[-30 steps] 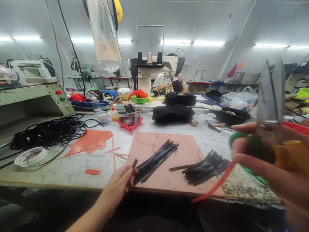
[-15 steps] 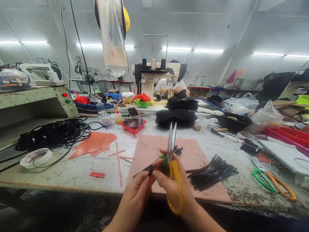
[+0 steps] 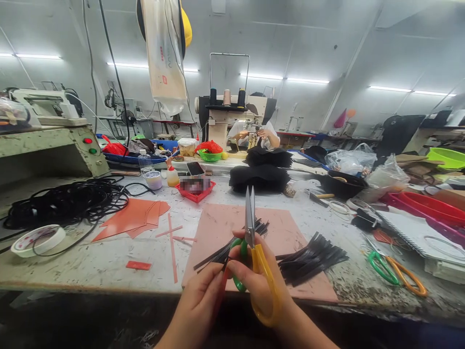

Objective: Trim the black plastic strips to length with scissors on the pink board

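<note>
My left hand (image 3: 203,295) is closed, thumb and fingers pinching a narrow red strip (image 3: 222,287) with a dark tip at its upper end. My right hand (image 3: 265,278) is closed around scissors (image 3: 250,223) that have one yellow and one green handle loop. Their blades point up and away from me, slightly parted. The thumb and a finger of that hand meet at the strip's upper end, touching my left fingertips. Beyond the hands, thin black strips (image 3: 218,253) lie on a pink board (image 3: 214,223), and a larger bundle of black strips (image 3: 314,259) fans out to the right.
Orange sheets (image 3: 136,218), a tape roll (image 3: 38,240) and coiled black cord (image 3: 65,201) lie left. A red basket (image 3: 196,193) and stacked black pieces (image 3: 259,178) stand behind the board. Another pair of scissors (image 3: 395,274) rests right. A person (image 3: 271,133) sits at a sewing machine (image 3: 218,123) opposite.
The scissor blades have come closer together, and the green loop shows more. My hands have shifted slightly against the board, uncovering more black strips. The whole view has swung a little to the right.
</note>
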Available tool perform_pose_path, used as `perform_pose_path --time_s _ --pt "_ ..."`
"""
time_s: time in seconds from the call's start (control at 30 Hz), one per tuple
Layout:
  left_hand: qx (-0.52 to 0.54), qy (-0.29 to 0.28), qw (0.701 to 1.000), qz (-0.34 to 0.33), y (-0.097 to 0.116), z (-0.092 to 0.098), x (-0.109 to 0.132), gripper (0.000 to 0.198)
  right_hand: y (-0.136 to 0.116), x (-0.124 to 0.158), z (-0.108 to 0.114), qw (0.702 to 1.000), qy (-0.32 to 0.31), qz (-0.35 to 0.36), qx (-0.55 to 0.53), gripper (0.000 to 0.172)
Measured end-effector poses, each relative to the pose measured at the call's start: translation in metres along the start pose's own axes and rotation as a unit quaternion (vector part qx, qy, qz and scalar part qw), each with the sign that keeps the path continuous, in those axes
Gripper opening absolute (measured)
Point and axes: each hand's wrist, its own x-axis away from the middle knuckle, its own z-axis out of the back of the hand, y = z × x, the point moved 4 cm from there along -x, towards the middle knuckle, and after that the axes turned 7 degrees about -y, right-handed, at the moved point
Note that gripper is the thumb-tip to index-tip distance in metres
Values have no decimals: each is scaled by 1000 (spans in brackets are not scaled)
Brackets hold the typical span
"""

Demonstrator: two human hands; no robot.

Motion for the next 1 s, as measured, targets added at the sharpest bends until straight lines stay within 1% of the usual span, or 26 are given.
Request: perform_pose_path --time_s 0.2,0.3,0.4,0.5,0.6,0.67,0.8,0.9,1.0 --pt "17 -4 1000 -17 1 -1 -1 31 2 1 3 1000 2 6 0 36" --pt "28 3 999 -21 2 -3 -1 35 5 2 4 1000 9 16 9 35" --pt "-9 12 1000 -18 0 -7 0 34 6 2 7 999 24 35 33 33" --pt "-60 0 998 0 -9 -12 1 35 -6 -3 23 988 88 88 93 31" --pt "-86 -24 996 -1 -18 -14 3 41 -29 -13 47 963 156 152 156 31" --pt "-94 -28 995 -4 -23 -12 5 43 -45 -20 63 948 182 180 186 32" --pt "-72 -33 997 1 -29 -8 8 44 -69 -29 87 921 230 215 229 34" --pt "-41 -45 998 8 -35 -6 9 46 -78 -30 99 904 264 230 247 35" --pt "-9 -69 997 32 -42 -5 9 50 -82 -30 108 896 286 241 239 34"
